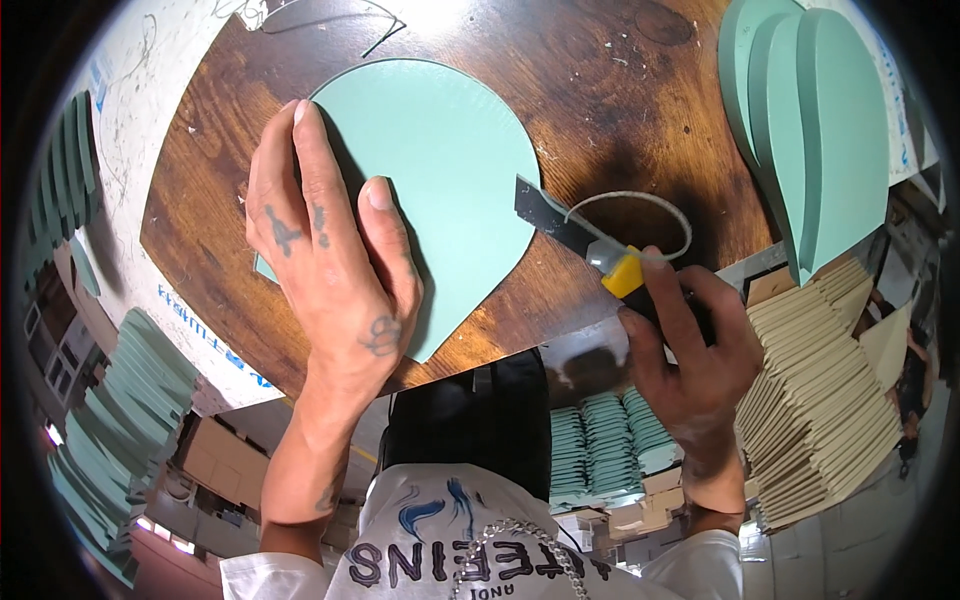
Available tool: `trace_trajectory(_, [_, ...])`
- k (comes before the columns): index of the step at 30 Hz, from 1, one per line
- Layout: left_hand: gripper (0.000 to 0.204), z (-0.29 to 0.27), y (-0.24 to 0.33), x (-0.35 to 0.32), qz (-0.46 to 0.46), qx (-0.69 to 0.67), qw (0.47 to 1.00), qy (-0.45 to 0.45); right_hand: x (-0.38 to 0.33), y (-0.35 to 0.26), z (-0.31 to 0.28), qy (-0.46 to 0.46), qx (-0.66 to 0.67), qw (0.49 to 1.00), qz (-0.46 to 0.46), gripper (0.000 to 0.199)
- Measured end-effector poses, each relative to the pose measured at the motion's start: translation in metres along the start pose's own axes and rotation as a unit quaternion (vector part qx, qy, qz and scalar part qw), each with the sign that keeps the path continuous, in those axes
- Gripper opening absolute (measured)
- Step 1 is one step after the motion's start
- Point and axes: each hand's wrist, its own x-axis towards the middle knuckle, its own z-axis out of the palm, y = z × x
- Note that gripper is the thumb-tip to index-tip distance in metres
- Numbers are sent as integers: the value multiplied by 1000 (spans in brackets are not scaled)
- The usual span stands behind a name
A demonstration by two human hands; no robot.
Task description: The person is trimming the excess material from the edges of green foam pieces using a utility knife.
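A flat, mint-green teardrop-shaped panel (460,170) lies on the brown wood-grain board, its pointed end toward me. My left hand (335,250) rests over its left part, fingers stretched out and thumb apart. In my right hand (695,350) is a snap-off utility knife (622,274) with a yellow collar and a dark, extended blade. The blade's tip is at the panel's right edge; whether it touches the edge I cannot tell. A thin pale strip (684,215) curls in a loop above the knife, near my right fingertips.
Several similar green panels (845,120) are stacked at the board's (640,120) far right. Loose trimmings (385,38) lie at its far edge. Tall piles of green pieces (125,400) stand at the left, with cream ones (820,390) at the right. Cardboard boxes (222,460) sit below.
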Motion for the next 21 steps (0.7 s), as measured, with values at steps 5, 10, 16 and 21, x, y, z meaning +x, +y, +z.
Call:
trace_trajectory(5, [50, -1, 0, 1, 1, -6, 1000, 5, 18, 5, -4, -24, 5, 1000, 2, 54])
trace_trajectory(10, [51, -1, -1, 2, 17, -16, 1000, 10, 37, 8, -5, -24, 1, 1000, -5, 55])
trace_trajectory(16, [54, -4, -1, 5, 29, -15, 999, 14, 55, 12, -8, -22, 1, 999, -26, 54])
trace_trajectory(21, [55, 0, -42, 25, 139, -94, 986, -12, 39, 6, -16, -71, 9, 997, 11, 50])
